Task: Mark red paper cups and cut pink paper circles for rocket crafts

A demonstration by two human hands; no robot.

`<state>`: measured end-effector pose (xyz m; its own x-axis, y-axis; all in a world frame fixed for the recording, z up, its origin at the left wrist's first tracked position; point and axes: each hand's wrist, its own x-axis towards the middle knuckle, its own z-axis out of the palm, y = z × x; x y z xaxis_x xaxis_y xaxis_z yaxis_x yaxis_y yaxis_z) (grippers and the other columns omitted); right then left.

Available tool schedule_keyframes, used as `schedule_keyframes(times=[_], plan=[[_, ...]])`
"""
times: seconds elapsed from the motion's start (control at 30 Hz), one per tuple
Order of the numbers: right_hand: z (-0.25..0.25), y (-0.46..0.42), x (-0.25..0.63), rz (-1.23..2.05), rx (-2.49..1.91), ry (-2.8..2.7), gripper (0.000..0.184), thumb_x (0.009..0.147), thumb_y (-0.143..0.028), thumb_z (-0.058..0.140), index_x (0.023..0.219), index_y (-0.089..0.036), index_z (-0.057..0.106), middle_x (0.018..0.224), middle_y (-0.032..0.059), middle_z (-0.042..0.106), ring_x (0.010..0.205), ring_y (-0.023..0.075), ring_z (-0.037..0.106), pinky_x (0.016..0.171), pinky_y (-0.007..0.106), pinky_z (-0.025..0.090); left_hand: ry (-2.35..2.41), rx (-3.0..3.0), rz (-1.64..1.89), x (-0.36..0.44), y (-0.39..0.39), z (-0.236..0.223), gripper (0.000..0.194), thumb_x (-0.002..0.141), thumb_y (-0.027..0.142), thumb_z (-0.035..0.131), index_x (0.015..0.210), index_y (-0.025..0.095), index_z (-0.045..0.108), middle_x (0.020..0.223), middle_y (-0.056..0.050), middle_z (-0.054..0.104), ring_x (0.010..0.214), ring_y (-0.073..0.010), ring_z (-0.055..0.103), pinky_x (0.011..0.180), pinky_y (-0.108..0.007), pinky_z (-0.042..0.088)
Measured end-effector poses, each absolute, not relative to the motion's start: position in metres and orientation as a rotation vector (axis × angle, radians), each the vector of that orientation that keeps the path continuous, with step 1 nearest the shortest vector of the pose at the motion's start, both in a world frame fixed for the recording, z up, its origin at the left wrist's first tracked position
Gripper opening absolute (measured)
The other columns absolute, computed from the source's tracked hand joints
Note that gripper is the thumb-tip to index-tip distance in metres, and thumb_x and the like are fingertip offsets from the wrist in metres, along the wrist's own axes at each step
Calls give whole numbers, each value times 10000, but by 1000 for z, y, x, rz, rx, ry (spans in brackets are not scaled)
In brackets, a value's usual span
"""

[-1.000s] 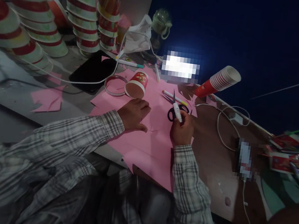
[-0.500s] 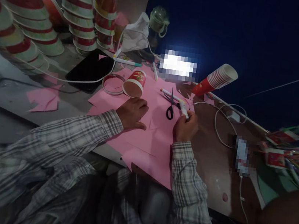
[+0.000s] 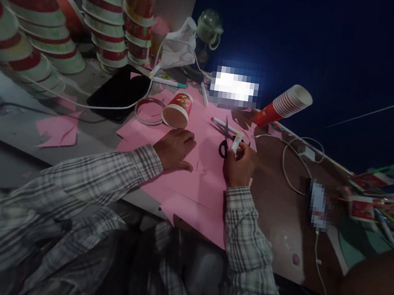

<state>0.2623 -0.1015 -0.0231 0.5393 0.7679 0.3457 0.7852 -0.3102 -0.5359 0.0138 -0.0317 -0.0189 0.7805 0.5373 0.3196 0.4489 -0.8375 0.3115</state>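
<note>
My left hand [image 3: 174, 149] lies on the pink paper [image 3: 184, 185], palm down, with the thumb apart from the fingers. In my right hand [image 3: 240, 166] I hold a short white tube that looks like a glue stick [image 3: 236, 142], pointing up and away. Scissors with black handles [image 3: 224, 146] lie open just left of that hand, partly hidden behind the tube. Beyond them is a white marker [image 3: 226, 125]. A red paper cup [image 3: 178, 108] lies tipped over past my left fingers, beside a roll of tape [image 3: 149, 110].
Tall stacks of red and white cups [image 3: 100, 16] rise at the left. A dark tablet-like slab [image 3: 120, 93], white cable and more markers [image 3: 169, 83] lie at the back. A leaning cup stack [image 3: 284, 103] stands back right. Part of another person shows at lower right.
My right hand has shifted slightly left, and the glue stick has turned from leaning left to leaning slightly right, now over the scissors' handles. My left hand has stayed put.
</note>
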Motion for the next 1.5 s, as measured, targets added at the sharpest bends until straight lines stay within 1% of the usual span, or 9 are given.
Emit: schedule_keyframes(times=[0.3, 0.47, 0.63, 0.77, 0.93, 1.07, 1.3, 1.43, 1.5], plan=[[-25, -104, 267, -69, -1930, -1414, 396, 814, -376, 592, 1151, -186, 678, 1039, 103, 712, 1006, 273, 608, 1012, 488, 466, 766, 2718, 576, 13, -31, -19, 677, 688, 605, 880, 1123, 124, 685, 1224, -175, 638, 1111, -333, 571, 1028, -485, 438], [-13, -111, 261, -124, -1825, -1393, 333, 880, -380, 543, 1111, -191, 691, 922, 75, 695, 935, 250, 634, 936, 444, 504, 663, 2709, 531, 8, -26, -19, 699, 764, 638, 806, 1221, 128, 662, 1280, -184, 620, 1143, -340, 572, 1042, -494, 432], [-6, -120, 242, -13, -1794, -1638, 291, 926, -413, 546, 953, -200, 742, 849, 77, 729, 822, 231, 634, 876, 423, 495, 671, 2697, 542, 7, -26, -18, 732, 768, 643, 800, 1250, 112, 654, 1293, -199, 617, 1161, -347, 564, 1050, -510, 439], [-9, -125, 229, -11, -1885, -1764, 256, 909, -390, 586, 900, -203, 761, 856, 92, 738, 874, 255, 632, 886, 431, 471, 683, 2697, 545, 7, -27, -16, 733, 760, 630, 814, 1244, 105, 647, 1280, -191, 619, 1150, -338, 575, 1051, -500, 449], [-10, -128, 219, -8, -2056, -1744, 276, 899, -405, 612, 1001, -198, 763, 978, 124, 723, 978, 302, 608, 925, 479, 460, 724, 2671, 527, 9, -28, -13, 774, 729, 637, 837, 1257, 108, 634, 1300, -196, 611, 1189, -353, 568, 1071, -505, 443], [-8, -128, 215, 21, -2105, -1749, 254, 886, -385, 629, 1011, -197, 746, 1000, 134, 713, 1023, 328, 592, 931, 505, 445, 777, 2650, 511, 11, -30, -11, 759, 698, 616, 864, 1218, 106, 649, 1285, -193, 611, 1176, -353, 564, 1069, -505, 438], [-4, -128, 210, 118, -2059, -1673, 137, 852, -318, 621, 904, -213, 692, 927, 102, 702, 955, 295, 592, 920, 484, 453, 770, 2655, 540, 11, -29, -15, 741, 701, 628, 855, 1200, 116, 659, 1276, -181, 609, 1175, -351, 556, 1074, -512, 434], [-1, -126, 209, 239, -1998, -1546, 43, 806, -247, 594, 790, -223, 626, 839, 65, 671, 840, 245, 593, 838, 426, 477, 717, 2635, 559, 8, -27, -19, 744, 720, 631, 839, 1238, 130, 653, 1304, -186, 606, 1194, -357, 557, 1072, -527, 442], [0, -125, 210, 272, -1948, -1495, 55, 805, -243, 574, 754, -231, 594, 819, 49, 658, 798, 222, 584, 808, 401, 485, 714, 2613, 578, 8, -27, -18, 744, 722, 613, 844, 1253, 130, 649, 1312, -194, 611, 1206, -365, 561, 1075, -540, 444]])
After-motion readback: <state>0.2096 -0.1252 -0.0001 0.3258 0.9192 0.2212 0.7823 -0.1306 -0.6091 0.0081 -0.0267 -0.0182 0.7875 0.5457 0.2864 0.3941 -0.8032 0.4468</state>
